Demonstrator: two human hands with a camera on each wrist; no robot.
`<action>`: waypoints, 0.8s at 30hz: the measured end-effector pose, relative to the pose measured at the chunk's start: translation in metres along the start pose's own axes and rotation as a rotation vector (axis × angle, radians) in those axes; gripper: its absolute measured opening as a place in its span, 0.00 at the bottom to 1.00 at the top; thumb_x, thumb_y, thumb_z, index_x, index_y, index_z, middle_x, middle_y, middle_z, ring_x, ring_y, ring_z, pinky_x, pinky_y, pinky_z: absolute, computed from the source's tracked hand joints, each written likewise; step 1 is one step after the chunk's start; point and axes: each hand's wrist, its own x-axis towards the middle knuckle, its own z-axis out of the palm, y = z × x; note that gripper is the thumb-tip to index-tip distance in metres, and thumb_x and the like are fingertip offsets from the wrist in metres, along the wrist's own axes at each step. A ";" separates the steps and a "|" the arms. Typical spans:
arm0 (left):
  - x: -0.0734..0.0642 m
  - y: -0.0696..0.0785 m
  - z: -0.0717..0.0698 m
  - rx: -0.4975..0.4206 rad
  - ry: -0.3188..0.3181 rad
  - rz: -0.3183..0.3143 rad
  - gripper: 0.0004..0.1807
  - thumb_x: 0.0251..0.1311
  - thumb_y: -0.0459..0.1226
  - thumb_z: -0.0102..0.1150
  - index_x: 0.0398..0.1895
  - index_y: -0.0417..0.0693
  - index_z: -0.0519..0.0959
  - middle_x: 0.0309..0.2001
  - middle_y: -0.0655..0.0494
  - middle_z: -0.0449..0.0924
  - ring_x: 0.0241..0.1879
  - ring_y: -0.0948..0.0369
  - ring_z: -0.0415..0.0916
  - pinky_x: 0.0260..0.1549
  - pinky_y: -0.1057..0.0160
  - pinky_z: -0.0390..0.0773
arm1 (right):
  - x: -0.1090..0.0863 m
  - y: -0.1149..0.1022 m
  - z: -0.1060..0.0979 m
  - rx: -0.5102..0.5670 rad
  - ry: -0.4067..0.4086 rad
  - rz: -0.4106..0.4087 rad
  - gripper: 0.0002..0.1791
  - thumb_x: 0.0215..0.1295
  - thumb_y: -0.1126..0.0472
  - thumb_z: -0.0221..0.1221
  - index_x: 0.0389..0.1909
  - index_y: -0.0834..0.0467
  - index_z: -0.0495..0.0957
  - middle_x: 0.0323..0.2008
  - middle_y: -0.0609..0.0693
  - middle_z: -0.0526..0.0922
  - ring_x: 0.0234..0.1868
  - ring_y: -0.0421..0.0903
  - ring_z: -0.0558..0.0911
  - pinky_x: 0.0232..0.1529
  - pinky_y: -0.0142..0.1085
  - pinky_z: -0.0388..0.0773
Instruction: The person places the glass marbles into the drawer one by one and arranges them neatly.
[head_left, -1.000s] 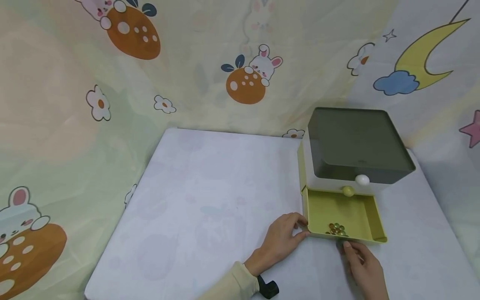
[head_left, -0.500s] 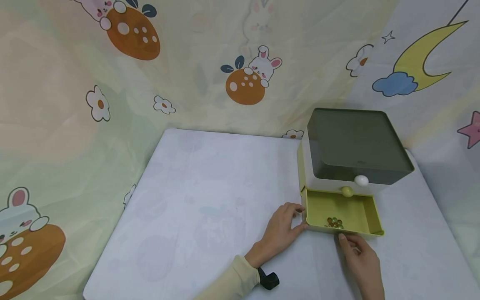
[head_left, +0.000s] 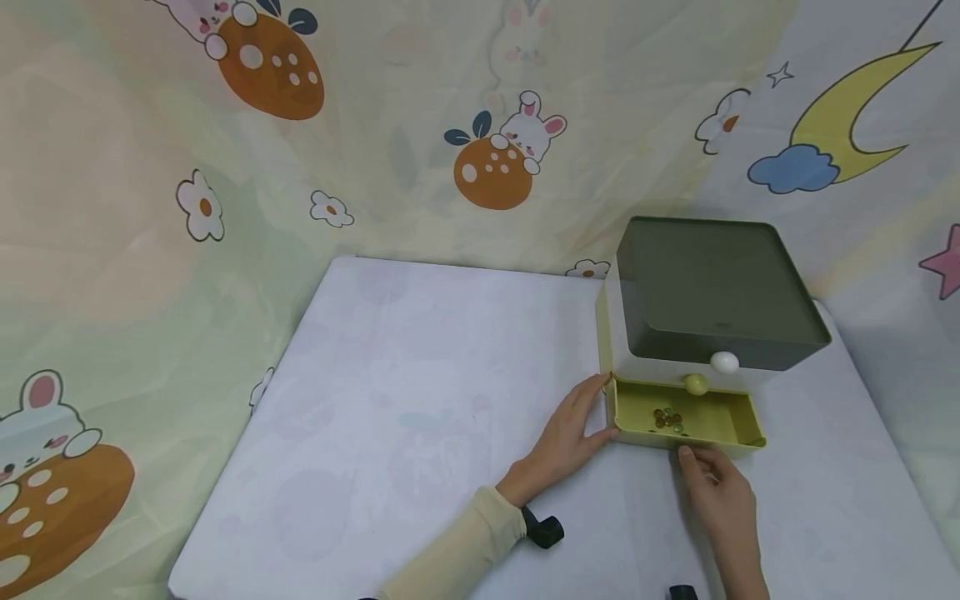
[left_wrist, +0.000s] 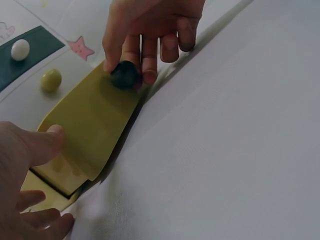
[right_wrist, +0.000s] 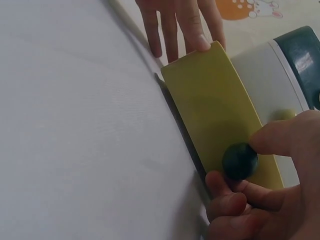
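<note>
A yellow-green drawer point(head_left: 651, 437) stands partly pulled out of a small chest of drawers point(head_left: 727, 283) with a dark green top. Several small glassy beads point(head_left: 667, 419) lie inside it. My right hand point(head_left: 716, 492) pinches the dark green round knob point(right_wrist: 240, 161) on the drawer's front between thumb and fingers. At the front left corner, my left hand point(head_left: 558, 442) touches the drawer with its thumb on the front face point(left_wrist: 92, 125) and its fingers extended along the side. The knob is hidden in the head view.
Above the drawer are a yellow-green knob point(head_left: 696, 384) and a white knob point(head_left: 724, 362). The chest stands at the right of a white tabletop point(head_left: 420, 375). A printed cloth point(head_left: 390, 142) with rabbits, flowers and a moon hangs behind.
The drawer has slid inward toward the chest, carrying the beads with it. Both hands have moved forward along with it, and the left fingers have straightened along the side.
</note>
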 end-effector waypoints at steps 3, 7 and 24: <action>0.004 -0.003 0.002 -0.032 -0.006 0.013 0.47 0.71 0.43 0.65 0.85 0.58 0.47 0.83 0.53 0.55 0.83 0.59 0.54 0.78 0.58 0.62 | 0.004 -0.002 0.001 0.013 -0.008 0.017 0.31 0.77 0.38 0.52 0.59 0.62 0.80 0.47 0.61 0.88 0.34 0.33 0.76 0.31 0.28 0.73; 0.010 -0.006 0.004 -0.062 0.005 0.041 0.47 0.72 0.41 0.64 0.86 0.57 0.47 0.84 0.54 0.53 0.83 0.58 0.52 0.78 0.60 0.61 | 0.009 -0.006 0.003 0.020 -0.003 0.023 0.32 0.78 0.38 0.50 0.59 0.63 0.79 0.49 0.62 0.88 0.35 0.35 0.78 0.30 0.29 0.74; 0.021 0.005 0.013 -0.198 0.217 -0.021 0.35 0.71 0.31 0.62 0.78 0.55 0.64 0.72 0.52 0.72 0.72 0.59 0.72 0.63 0.66 0.79 | 0.026 -0.019 0.007 0.055 -0.001 -0.055 0.32 0.78 0.38 0.50 0.59 0.64 0.79 0.47 0.61 0.89 0.30 0.29 0.76 0.29 0.27 0.74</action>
